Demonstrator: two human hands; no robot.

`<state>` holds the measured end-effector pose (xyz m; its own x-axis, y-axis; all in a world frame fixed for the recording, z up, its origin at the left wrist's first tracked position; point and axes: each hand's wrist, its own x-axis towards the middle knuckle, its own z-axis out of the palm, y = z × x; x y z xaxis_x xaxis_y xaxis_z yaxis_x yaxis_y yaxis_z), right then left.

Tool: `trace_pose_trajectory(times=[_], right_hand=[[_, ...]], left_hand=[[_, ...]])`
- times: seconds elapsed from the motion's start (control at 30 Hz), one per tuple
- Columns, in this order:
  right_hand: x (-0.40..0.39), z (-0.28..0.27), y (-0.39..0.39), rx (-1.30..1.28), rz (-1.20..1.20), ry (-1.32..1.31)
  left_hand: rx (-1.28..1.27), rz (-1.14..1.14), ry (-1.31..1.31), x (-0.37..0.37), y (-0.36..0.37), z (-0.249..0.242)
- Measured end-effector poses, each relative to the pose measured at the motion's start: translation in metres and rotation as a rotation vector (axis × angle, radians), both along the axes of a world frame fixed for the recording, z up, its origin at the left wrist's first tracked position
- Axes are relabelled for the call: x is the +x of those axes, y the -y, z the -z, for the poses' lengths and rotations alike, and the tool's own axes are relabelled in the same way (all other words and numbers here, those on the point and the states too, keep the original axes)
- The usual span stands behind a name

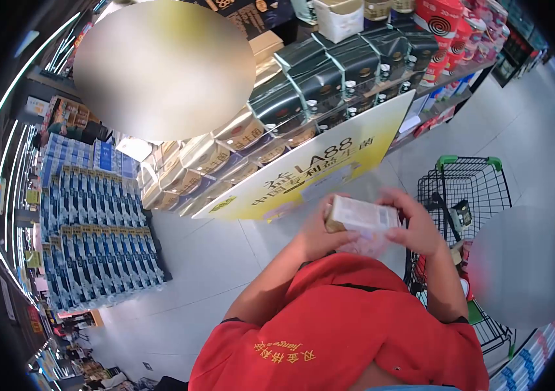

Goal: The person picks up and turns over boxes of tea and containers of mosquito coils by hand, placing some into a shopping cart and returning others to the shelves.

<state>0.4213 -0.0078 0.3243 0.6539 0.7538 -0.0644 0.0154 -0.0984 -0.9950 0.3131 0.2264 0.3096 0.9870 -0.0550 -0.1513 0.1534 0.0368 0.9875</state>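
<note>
Between my two hands, in front of my red shirt, is a small pale carton [363,213] with a printed label and a gold-brown end. My left hand [320,229] grips the gold-brown end, its thumb along the near side. At the other end my right hand [417,225] holds the carton with curled fingers. Below the carton there is something pinkish and translucent [365,244], blurred, perhaps a wrapper; I cannot make out what it is.
Ahead stands a display of stacked dark green and gold cartons [303,85] behind a yellow-white sign [329,156]. A black wire shopping cart [473,189] with green corners is at the right, holding goods. Blue-white cartons [101,228] are stacked at the left. Two blurred patches hide parts of the view.
</note>
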Motion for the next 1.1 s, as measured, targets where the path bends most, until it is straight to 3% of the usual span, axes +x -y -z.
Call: trace_pose_trajectory(times=[0.03, 0.1, 0.17, 0.3, 0.5, 0.6, 0.87, 0.93, 1.1], right_hand=[[0.011, -0.002, -0.010, 0.211, -0.035, -0.124], [0.015, -0.035, -0.048, 0.328, -0.001, -0.147], [0.013, -0.054, -0.087, 0.240, -0.014, -0.012], [0.008, -0.060, -0.152, 0.290, -0.013, -0.037], [0.009, -0.065, -0.186, 0.449, 0.078, -0.243], [0.009, -0.068, -0.194, 0.407, 0.014, -0.251], [0.028, -0.064, -0.214, 0.165, 0.023, -0.125], [0.028, -0.068, -0.217, 0.226, -0.004, -0.186], [0.033, -0.081, -0.213, 0.274, -0.032, -0.242]], left_hand=[[-0.008, -0.012, 0.008, -0.004, -0.008, -0.005], [-0.598, -0.458, 0.055, -0.010, -0.018, -0.025], [-0.697, -0.470, 0.224, -0.003, -0.029, -0.040], [-0.837, -0.426, 0.385, 0.006, -0.040, -0.063], [-0.755, -0.453, 0.440, 0.005, -0.059, -0.058], [-0.705, -0.560, 0.411, 0.008, -0.063, -0.048], [-0.655, -0.457, 0.403, -0.005, -0.098, -0.054], [-0.624, -0.484, 0.391, -0.010, -0.111, -0.060], [-0.134, -0.466, 0.375, -0.016, -0.171, -0.107]])
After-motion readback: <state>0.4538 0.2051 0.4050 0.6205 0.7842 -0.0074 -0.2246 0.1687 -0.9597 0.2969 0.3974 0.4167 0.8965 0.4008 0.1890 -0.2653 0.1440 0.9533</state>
